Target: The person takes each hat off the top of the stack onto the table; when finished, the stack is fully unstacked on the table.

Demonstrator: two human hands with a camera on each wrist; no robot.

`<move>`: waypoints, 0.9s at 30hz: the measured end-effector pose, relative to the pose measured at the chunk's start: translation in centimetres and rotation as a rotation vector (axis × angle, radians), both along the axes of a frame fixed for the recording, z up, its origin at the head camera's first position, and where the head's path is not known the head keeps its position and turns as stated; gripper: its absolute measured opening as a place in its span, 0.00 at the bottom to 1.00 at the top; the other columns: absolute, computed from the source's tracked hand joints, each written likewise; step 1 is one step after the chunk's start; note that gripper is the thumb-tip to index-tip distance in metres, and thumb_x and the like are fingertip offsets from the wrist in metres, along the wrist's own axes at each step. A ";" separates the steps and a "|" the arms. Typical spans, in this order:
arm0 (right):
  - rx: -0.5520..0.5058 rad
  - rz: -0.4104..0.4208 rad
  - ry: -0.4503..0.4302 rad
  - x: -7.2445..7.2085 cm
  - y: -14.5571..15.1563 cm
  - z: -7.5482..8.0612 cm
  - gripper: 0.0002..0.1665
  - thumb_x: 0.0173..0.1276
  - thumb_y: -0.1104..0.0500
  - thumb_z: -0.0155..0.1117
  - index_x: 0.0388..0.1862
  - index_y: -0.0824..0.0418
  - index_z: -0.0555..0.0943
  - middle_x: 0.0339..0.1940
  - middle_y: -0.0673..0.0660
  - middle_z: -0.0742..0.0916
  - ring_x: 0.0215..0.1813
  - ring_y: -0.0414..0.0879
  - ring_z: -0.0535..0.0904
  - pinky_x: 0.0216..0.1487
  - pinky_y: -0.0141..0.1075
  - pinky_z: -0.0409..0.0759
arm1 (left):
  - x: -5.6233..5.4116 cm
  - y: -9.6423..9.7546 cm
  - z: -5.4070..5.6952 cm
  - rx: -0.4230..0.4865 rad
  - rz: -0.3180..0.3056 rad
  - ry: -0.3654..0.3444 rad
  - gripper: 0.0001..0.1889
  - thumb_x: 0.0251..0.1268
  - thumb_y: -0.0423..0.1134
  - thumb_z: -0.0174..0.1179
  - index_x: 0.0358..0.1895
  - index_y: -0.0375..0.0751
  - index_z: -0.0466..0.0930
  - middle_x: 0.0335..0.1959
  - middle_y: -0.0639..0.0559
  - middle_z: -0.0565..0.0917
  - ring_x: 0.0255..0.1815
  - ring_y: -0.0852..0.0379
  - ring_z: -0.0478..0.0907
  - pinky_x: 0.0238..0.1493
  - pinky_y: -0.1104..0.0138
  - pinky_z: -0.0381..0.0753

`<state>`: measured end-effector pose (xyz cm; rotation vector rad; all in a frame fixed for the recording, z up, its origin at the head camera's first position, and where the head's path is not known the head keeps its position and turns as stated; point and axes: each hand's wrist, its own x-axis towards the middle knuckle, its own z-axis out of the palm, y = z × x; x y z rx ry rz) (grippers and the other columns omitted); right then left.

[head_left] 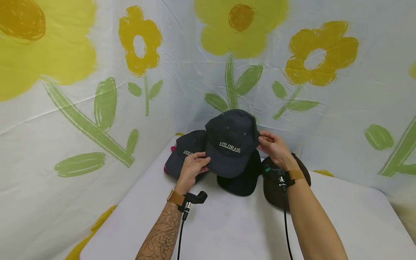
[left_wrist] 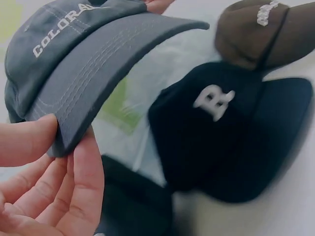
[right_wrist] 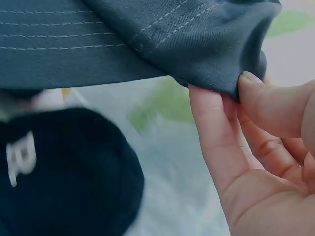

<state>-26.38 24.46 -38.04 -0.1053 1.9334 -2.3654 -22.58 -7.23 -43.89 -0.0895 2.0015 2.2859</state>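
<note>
A dark blue-grey baseball cap [head_left: 232, 133] with COLORADO lettering is held up between both hands, its front facing the head camera. The left hand [head_left: 192, 168] pinches the corner of the brim [left_wrist: 83, 83], thumb on top and fingers beneath. At the other side, the right hand [head_left: 274, 148] pinches the lower edge of the crown [right_wrist: 206, 54] between thumb and fingers. Behind and below the held cap is a black cap [head_left: 242, 180] with a white letter on its front. A second Colorado cap [head_left: 191, 144] lies beside the left hand.
A brown cap [head_left: 273, 191] lies under the right wrist, partly hidden by it. A bit of pink [head_left: 173, 148] shows at the left Colorado cap's edge. The caps are on a white-covered table [head_left: 234, 224], before a flower-printed cloth [head_left: 182, 90].
</note>
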 end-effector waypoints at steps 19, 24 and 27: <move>0.052 -0.174 -0.003 7.7 12.0 -0.1 0.10 0.75 0.68 0.59 0.47 0.54 0.82 0.37 0.47 0.88 0.40 0.38 0.86 0.47 0.29 0.86 | 2.4 11.2 -1.0 0.103 -0.290 -0.057 0.16 0.68 0.27 0.64 0.57 0.30 0.80 0.37 0.46 0.83 0.33 0.57 0.83 0.42 0.62 0.89; 0.058 -0.233 -0.034 9.7 15.6 -0.8 0.11 0.74 0.68 0.60 0.45 0.52 0.83 0.36 0.47 0.88 0.40 0.38 0.86 0.46 0.28 0.86 | 3.4 15.2 -1.4 0.111 -0.300 -0.077 0.15 0.65 0.26 0.65 0.54 0.32 0.81 0.35 0.46 0.83 0.31 0.58 0.83 0.41 0.62 0.89; 0.055 -0.278 -0.042 10.7 17.9 -1.1 0.13 0.74 0.69 0.60 0.44 0.51 0.84 0.36 0.46 0.88 0.39 0.37 0.86 0.45 0.28 0.86 | 3.9 17.6 -1.4 0.124 -0.301 -0.067 0.14 0.62 0.25 0.67 0.51 0.32 0.82 0.33 0.46 0.84 0.30 0.58 0.84 0.40 0.63 0.89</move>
